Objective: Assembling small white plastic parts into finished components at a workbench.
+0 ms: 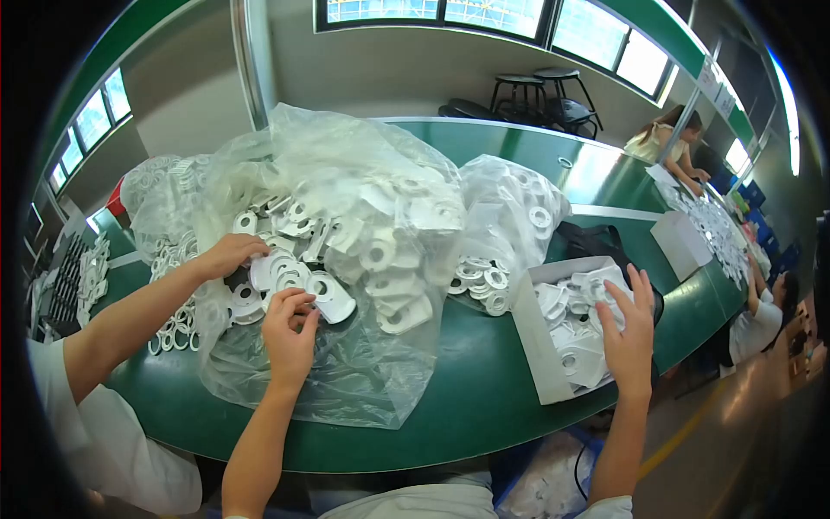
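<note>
My left hand (pixel 290 339) is at the front of a large clear plastic bag (pixel 346 381) of white plastic parts. Its fingers are curled, with fingertips and thumb at the edge of a rounded white plastic part (pixel 339 303) with a ring-shaped opening. My right hand (pixel 628 337) is over the right side of an open white box (pixel 538 350). Its fingers are apart, and no part shows gripped in them. Loose white parts (pixel 577 362) fill the box. A co-worker's hand (pixel 232 255) reaches into the same bag from the left.
A smaller clear bag (pixel 510 203) of white rings stands between the large bag and the box. More rings (pixel 177 333) lie at the left. A black bag (pixel 596 242) sits behind the box. Farther right are another white box (pixel 680 246) and people at the green table (pixel 484 415).
</note>
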`<state>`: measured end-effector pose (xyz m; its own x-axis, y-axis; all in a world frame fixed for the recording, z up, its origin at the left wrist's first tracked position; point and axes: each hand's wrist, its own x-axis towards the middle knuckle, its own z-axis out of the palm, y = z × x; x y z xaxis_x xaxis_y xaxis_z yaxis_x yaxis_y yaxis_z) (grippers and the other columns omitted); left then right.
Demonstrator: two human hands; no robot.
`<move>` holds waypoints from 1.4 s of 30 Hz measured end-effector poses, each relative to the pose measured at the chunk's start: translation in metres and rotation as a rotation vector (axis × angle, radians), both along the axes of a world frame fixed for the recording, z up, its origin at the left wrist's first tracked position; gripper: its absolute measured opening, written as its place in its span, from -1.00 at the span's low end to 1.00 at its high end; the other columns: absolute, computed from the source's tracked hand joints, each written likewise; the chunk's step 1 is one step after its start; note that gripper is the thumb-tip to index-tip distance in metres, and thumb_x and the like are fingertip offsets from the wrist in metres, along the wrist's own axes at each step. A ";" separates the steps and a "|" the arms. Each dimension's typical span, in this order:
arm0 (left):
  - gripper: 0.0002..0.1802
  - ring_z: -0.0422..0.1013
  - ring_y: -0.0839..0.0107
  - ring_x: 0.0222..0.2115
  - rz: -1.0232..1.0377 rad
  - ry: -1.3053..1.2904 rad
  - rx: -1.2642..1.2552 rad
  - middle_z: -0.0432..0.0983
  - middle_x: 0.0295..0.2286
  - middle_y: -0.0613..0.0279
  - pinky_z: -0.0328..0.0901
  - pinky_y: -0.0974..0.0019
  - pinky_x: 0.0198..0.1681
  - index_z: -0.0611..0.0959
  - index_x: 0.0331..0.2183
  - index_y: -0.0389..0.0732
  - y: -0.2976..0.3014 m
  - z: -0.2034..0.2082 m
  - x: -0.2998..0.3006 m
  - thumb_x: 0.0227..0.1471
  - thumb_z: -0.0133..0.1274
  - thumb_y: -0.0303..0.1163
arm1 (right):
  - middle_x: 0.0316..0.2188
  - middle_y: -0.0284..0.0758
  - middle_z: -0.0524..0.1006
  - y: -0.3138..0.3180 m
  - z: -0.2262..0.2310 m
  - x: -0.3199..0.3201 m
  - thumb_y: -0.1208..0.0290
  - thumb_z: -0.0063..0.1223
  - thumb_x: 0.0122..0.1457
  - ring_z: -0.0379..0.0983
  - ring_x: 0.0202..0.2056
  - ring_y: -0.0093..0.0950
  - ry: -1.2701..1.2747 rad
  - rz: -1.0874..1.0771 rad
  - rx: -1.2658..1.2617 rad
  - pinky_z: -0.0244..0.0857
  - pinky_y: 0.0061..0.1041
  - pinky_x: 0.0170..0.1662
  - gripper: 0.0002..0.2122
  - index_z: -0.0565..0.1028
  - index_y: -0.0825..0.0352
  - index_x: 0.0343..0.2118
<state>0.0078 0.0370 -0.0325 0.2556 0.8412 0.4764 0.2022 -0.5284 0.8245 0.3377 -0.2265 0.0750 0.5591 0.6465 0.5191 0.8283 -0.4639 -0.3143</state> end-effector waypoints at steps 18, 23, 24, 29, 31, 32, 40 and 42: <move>-0.53 0.27 0.06 -0.03 0.027 0.480 0.207 0.31 -0.01 -0.01 0.21 0.15 0.03 0.61 -0.23 -0.22 -0.003 -0.002 0.002 -0.31 0.34 -0.42 | -0.18 -0.15 0.50 0.136 -0.084 -0.060 0.56 0.17 -0.05 0.43 -0.16 -0.09 0.196 0.075 -0.038 0.31 -0.29 -0.08 -0.78 0.51 0.41 -0.28; -0.78 0.41 0.13 -0.14 0.036 0.277 0.157 0.42 -0.08 0.01 0.30 0.21 -0.06 0.66 -0.40 -0.20 -0.003 0.009 -0.012 -0.23 0.19 -0.61 | -0.33 -0.24 0.55 0.130 -0.078 -0.065 0.57 0.15 -0.01 0.53 -0.39 -0.35 0.391 0.215 0.251 0.36 -0.51 -0.40 -0.82 0.52 0.43 -0.30; -0.78 0.41 0.13 -0.14 0.028 0.275 0.153 0.42 -0.08 0.01 0.30 0.21 -0.06 0.66 -0.40 -0.20 -0.004 0.011 -0.010 -0.23 0.19 -0.61 | -0.33 -0.24 0.55 0.129 -0.077 -0.067 0.57 0.15 -0.01 0.53 -0.39 -0.35 0.389 0.207 0.248 0.36 -0.51 -0.40 -0.82 0.52 0.43 -0.30; -0.75 0.49 0.27 -0.17 -0.145 -0.077 0.028 0.50 -0.12 0.03 0.37 0.36 -0.17 0.66 -0.39 -0.24 -0.022 0.024 -0.004 -0.19 0.09 -0.74 | -0.41 -0.24 0.57 0.127 -0.075 -0.079 0.57 0.03 0.15 0.53 -0.45 -0.50 1.128 0.428 0.593 0.34 -0.62 -0.49 -0.89 0.52 0.45 -0.28; -0.73 0.49 0.32 -0.15 -0.327 -0.130 -0.090 0.47 -0.07 0.03 0.39 0.37 -0.14 0.67 -0.37 -0.26 -0.033 0.020 0.001 -0.19 0.08 -0.76 | -0.40 -0.23 0.58 0.129 -0.077 -0.084 0.58 0.01 0.16 0.54 -0.45 -0.48 1.183 0.490 0.589 0.35 -0.62 -0.49 -0.88 0.51 0.47 -0.27; -0.73 0.49 0.32 -0.15 -0.318 -0.129 -0.095 0.47 -0.07 0.03 0.39 0.37 -0.14 0.67 -0.37 -0.26 -0.039 0.018 0.004 -0.19 0.08 -0.76 | -0.39 -0.21 0.58 0.129 -0.078 -0.087 0.58 -0.01 0.16 0.54 -0.44 -0.46 1.236 0.547 0.592 0.35 -0.61 -0.49 -0.88 0.50 0.49 -0.26; -0.74 0.53 0.24 -0.20 -0.478 0.040 0.029 0.49 -0.09 0.03 0.42 0.33 -0.12 0.66 -0.39 -0.22 -0.056 0.015 0.009 -0.21 0.15 -0.73 | -0.46 -0.30 0.56 0.132 -0.082 -0.121 0.60 0.00 0.15 0.42 -0.54 -0.59 1.275 0.610 0.376 0.26 -0.66 -0.51 -0.89 0.50 0.46 -0.27; -0.71 0.51 0.24 -0.16 -0.510 0.070 0.121 0.48 -0.10 0.06 0.42 0.33 -0.10 0.65 -0.37 -0.21 -0.058 0.017 0.010 -0.23 0.16 -0.74 | -0.42 -0.35 0.51 0.134 -0.090 -0.125 0.61 0.03 0.13 0.39 -0.50 -0.64 1.050 0.639 0.301 0.24 -0.65 -0.52 -0.89 0.50 0.45 -0.27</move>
<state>0.0178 -0.0215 -0.0151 0.6528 0.5418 0.5294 -0.0526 -0.6648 0.7452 0.2126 -0.0921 -0.0146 0.4225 0.8864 0.1895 0.1659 0.1299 -0.9775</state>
